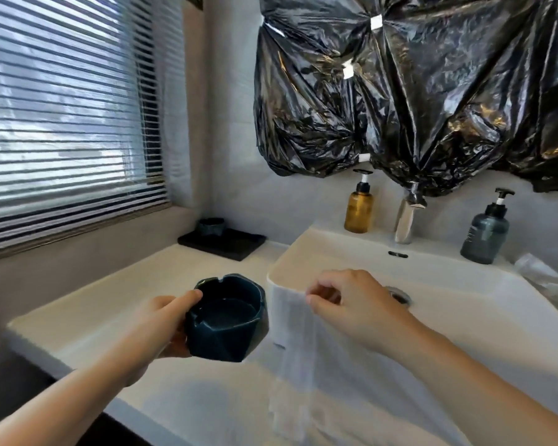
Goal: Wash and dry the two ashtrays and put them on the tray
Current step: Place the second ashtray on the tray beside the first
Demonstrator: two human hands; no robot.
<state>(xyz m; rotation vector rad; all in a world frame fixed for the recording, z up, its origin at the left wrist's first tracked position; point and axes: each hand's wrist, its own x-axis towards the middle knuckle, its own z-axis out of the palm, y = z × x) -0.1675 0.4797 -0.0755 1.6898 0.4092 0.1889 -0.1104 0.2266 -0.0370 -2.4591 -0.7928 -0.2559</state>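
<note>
Grips dark blue ashtray (226, 320) in left hand (161, 320), fingers curled round its wall, mouth up, above bench (110, 300) just left of sink (432, 284). Pinches white cloth (303, 365) at near sink rim with right hand (351, 304), thumb against fingertips; probably for drying. Notes second ashtray (210, 226) on black tray (236, 247), far left.

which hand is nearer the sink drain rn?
Right. The right hand pinches the white towel at the basin rim, just left of the drain; the left hand holds the dark ashtray over the counter, beyond that rim.
</note>
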